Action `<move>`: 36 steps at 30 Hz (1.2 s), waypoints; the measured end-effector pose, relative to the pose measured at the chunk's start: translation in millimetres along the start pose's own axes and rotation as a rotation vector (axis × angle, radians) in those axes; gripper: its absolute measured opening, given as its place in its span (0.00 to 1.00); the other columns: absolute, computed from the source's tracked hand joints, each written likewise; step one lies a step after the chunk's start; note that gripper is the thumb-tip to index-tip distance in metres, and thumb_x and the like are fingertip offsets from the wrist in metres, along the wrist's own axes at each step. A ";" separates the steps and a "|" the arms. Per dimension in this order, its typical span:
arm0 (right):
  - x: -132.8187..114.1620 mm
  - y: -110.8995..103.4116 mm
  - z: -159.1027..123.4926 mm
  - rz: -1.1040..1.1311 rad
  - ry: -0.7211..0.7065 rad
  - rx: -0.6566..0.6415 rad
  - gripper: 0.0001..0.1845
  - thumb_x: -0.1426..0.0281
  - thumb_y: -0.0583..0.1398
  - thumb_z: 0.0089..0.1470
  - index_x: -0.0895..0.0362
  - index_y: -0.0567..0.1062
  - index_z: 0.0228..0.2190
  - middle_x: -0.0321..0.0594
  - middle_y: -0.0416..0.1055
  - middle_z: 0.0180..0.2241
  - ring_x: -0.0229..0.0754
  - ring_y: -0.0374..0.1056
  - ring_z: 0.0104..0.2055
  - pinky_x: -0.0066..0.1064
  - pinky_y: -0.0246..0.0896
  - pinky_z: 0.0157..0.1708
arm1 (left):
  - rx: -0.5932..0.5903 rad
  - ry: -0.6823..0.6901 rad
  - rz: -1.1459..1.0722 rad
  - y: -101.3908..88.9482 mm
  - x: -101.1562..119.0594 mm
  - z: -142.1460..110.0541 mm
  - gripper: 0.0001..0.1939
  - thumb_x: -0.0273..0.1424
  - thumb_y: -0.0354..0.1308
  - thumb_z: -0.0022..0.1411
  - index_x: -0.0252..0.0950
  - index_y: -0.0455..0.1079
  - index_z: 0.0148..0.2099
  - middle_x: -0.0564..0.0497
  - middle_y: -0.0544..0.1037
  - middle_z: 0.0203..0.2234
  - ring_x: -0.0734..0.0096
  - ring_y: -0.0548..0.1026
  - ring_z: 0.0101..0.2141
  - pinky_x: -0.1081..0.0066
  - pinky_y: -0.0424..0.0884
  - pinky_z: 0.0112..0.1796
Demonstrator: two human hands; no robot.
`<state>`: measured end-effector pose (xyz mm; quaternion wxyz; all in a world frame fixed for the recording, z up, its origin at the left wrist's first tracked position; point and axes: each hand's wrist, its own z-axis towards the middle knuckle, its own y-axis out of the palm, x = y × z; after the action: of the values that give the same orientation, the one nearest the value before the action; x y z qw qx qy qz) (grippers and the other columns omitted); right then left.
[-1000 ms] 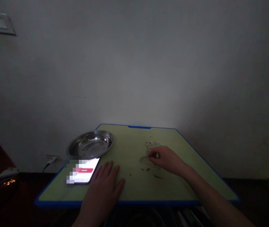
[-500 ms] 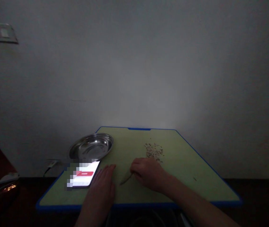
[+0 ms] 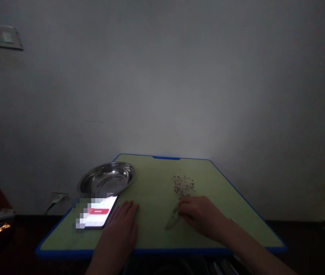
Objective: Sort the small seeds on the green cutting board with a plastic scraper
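My left hand (image 3: 119,225) lies flat on the green tabletop with its fingers stretched out, close to the phone's right edge. Closed in a pinch, my right hand (image 3: 198,214) is low over the table's middle. From its fingertips a thin, pale, see-through piece (image 3: 171,220) points down and to the left; motion blurs it, so its kind is unclear. Just beyond that hand lies a loose patch of small dark grains or seeds (image 3: 184,185), spread on the tabletop.
A shiny steel basin (image 3: 108,179) stands at the table's left. In front of it lies a phone (image 3: 98,215) with a lit screen. Blue edging (image 3: 156,252) runs around the table (image 3: 151,179), and a grey wall (image 3: 162,95) rises behind.
My right hand swept toward the near left with the thin piece, then moved back right. Small dark bits in front of the main patch no longer show there. My left hand stays nearly still.
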<state>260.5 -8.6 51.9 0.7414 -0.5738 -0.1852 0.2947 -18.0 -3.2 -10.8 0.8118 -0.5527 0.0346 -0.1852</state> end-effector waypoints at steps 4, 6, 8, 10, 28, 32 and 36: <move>5.4 -11.4 1.8 0.083 0.061 0.074 0.08 0.77 0.58 0.53 0.56 0.76 0.30 0.36 0.75 0.30 0.37 0.69 0.31 0.26 0.54 0.30 | -0.017 -0.007 0.014 -6.5 6.1 9.4 0.20 0.26 0.47 0.58 0.36 0.71 0.51 0.41 0.74 0.51 0.55 0.71 0.52 0.53 0.66 0.52; 10.8 -16.4 5.4 0.138 0.101 0.104 0.07 0.75 0.58 0.53 0.56 0.77 0.31 0.37 0.75 0.30 0.37 0.68 0.30 0.27 0.55 0.31 | -0.018 -0.015 0.018 -8.6 10.1 14.6 0.19 0.27 0.46 0.59 0.36 0.72 0.50 0.40 0.75 0.48 0.55 0.72 0.49 0.53 0.67 0.50; 18.1 -19.2 10.5 0.207 0.156 0.121 0.07 0.74 0.59 0.54 0.56 0.78 0.33 0.37 0.75 0.30 0.37 0.67 0.29 0.27 0.55 0.31 | -0.013 -0.021 0.016 -8.2 12.7 18.3 0.18 0.30 0.46 0.61 0.35 0.71 0.49 0.40 0.75 0.48 0.55 0.73 0.49 0.53 0.67 0.50; 26.2 -18.9 16.6 0.280 0.216 0.110 0.07 0.73 0.60 0.52 0.56 0.79 0.33 0.38 0.76 0.30 0.37 0.67 0.29 0.26 0.56 0.30 | -0.008 -0.020 0.010 -5.5 13.1 19.5 0.18 0.33 0.47 0.62 0.35 0.71 0.50 0.39 0.74 0.49 0.54 0.71 0.51 0.53 0.66 0.51; 49.4 11.1 40.4 0.477 0.254 -0.036 0.09 0.74 0.59 0.50 0.59 0.81 0.31 0.38 0.76 0.26 0.37 0.68 0.28 0.26 0.57 0.29 | 0.011 0.015 0.004 3.0 7.8 17.9 0.22 0.39 0.46 0.62 0.35 0.70 0.52 0.39 0.73 0.52 0.51 0.69 0.54 0.50 0.64 0.53; 47.2 9.7 33.4 0.497 0.238 -0.055 0.09 0.73 0.59 0.51 0.58 0.81 0.30 0.37 0.76 0.27 0.37 0.68 0.29 0.25 0.57 0.29 | 0.015 0.011 0.000 1.0 8.7 18.8 0.21 0.39 0.47 0.62 0.35 0.71 0.51 0.40 0.74 0.51 0.51 0.70 0.53 0.50 0.65 0.52; 47.9 2.3 25.2 0.547 0.296 -0.004 0.08 0.72 0.58 0.52 0.58 0.79 0.30 0.36 0.75 0.26 0.36 0.66 0.28 0.25 0.57 0.28 | 0.010 0.009 0.001 1.5 8.6 18.9 0.21 0.38 0.46 0.62 0.35 0.71 0.51 0.40 0.73 0.52 0.51 0.69 0.54 0.49 0.64 0.53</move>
<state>280.9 41.6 53.5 0.6525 -0.6403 0.0854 0.3962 -4.7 11.1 -3.5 0.8143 -0.5480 0.0378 -0.1875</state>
